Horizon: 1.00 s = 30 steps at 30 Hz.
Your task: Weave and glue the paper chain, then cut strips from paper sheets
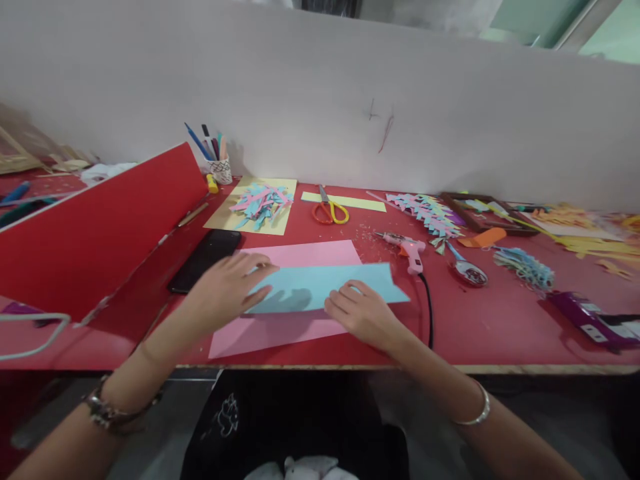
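Observation:
A light-blue sheet of paper, apparently folded lengthwise, lies over a pink sheet at the front of the red table. Its right end shows two layers spread slightly apart. My left hand is at the blue paper's left end, thumb and fingers apart, casting a shadow on it. At the front edge, right of the middle, the curled fingers of my right hand grip the blue paper. A black phone lies just beyond my left hand.
A pink glue gun with a black cord sits to the right. Scissors and a pile of paper strips lie farther back. On the left leans a red board; a spoon and purple device are at right.

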Motion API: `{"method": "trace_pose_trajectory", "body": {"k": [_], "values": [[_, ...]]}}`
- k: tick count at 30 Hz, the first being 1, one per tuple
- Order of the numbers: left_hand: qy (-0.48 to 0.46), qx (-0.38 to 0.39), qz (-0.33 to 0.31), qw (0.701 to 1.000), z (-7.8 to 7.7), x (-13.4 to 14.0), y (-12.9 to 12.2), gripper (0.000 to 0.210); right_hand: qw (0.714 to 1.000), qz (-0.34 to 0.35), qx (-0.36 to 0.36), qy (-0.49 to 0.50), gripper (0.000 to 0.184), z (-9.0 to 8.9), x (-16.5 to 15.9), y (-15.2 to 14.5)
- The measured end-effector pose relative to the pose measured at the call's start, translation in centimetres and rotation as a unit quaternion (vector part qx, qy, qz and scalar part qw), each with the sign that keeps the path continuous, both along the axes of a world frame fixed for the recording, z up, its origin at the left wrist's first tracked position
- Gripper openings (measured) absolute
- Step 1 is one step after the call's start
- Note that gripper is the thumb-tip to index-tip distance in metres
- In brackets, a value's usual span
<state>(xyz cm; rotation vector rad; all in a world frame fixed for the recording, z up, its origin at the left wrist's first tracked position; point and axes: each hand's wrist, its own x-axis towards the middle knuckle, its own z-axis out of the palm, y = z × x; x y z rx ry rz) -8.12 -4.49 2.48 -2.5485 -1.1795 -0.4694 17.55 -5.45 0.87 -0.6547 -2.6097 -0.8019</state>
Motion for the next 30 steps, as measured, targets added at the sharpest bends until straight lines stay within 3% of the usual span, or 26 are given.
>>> {"method": "trace_pose_trajectory", "body": {"k": [2, 4, 6, 9, 12, 15, 18, 24, 30], "values": [[0.015, -0.07, 0.025, 0.997, -2.1, 0.6, -0.4, 0.03, 0.993, -0.016, -0.121, -0.008, 0.018, -1.0, 0.1, 0.0], [0.012, -0.12, 0.026, 0.992, -3.6, 0.9, -0.9, 0.029, 0.971, -0.053, -0.232, 0.016, 0.027, -1.1, -0.3, 0.0], [-0.009, -0.157, 0.024, 0.987, -4.1, 1.1, -1.1, 0.03, 0.944, -0.096, -0.311, 0.05, 0.039, -0.7, -1.4, 0.0], [-0.044, -0.213, 0.035, 0.976, -3.6, 1.3, -0.8, 0.027, 0.918, -0.125, -0.373, 0.059, 0.044, -0.2, -3.8, 0.3], [-0.054, -0.293, 0.035, 0.954, -2.7, 1.6, 0.1, 0.011, 0.905, -0.128, -0.403, 0.052, 0.027, -0.3, -5.8, 0.8], [-0.072, -0.336, 0.007, 0.939, -2.5, 1.9, 0.8, 0.013, 0.891, -0.124, -0.434, 0.055, 0.014, -0.5, -6.5, 1.3], [-0.096, -0.33, -0.016, 0.939, -2.7, 2.0, 1.0, 0.016, 0.893, -0.123, -0.429, 0.062, 0.012, -0.3, -6.6, 1.8], [-0.088, -0.279, -0.043, 0.955, -2.2, 1.7, 1.1, 0.03, 0.925, -0.093, -0.354, 0.098, 0.013, 0.2, -6.9, 2.6], [-0.118, -0.265, -0.11, 0.951, -1.9, 1.1, 1.4, 0.039, 0.928, -0.066, -0.355, 0.09, 0.013, 0.5, -6.8, 2.9]]}}
